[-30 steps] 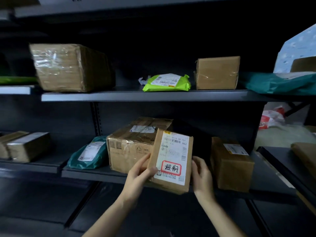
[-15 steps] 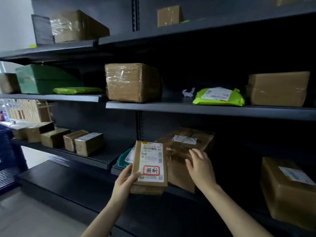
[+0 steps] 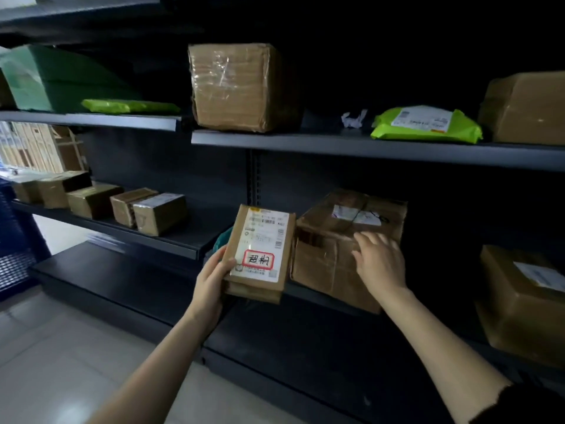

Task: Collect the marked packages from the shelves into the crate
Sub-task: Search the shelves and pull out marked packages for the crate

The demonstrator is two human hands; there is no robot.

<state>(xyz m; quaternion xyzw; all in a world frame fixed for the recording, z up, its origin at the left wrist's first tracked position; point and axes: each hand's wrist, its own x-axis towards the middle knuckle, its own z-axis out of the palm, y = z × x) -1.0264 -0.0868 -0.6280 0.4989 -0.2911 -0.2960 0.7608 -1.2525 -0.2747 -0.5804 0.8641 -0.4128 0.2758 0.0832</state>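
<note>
Item 1. Marked package: small brown box, white label with a red-framed stamp facing me. Location: off the shelf, upright in my left hand, which grips its lower left edge, thumb on the front. Change: a second ago both my hands held it; now the left carries it alone.

Item 2. Right hand: it has let go of the package. Fingers straight and spread, holding nothing, and apparently resting on the front of the large carton just right of the package. Judgement: the package is picked and free to travel, and the right hand is free to steady or check that carton.

Item 3. Shelf: carries the large carton, beneath my right hand.

Item 4. Teal mailer: just above my left hand, mostly hidden behind the package.

Item 5. Row of small boxes: well left of my left hand.

Item 6. Blue mesh structure: far left, newly in view as my head turned. Possibly the crate; I cannot tell. If so, the drop-off lies to my left.
</note>
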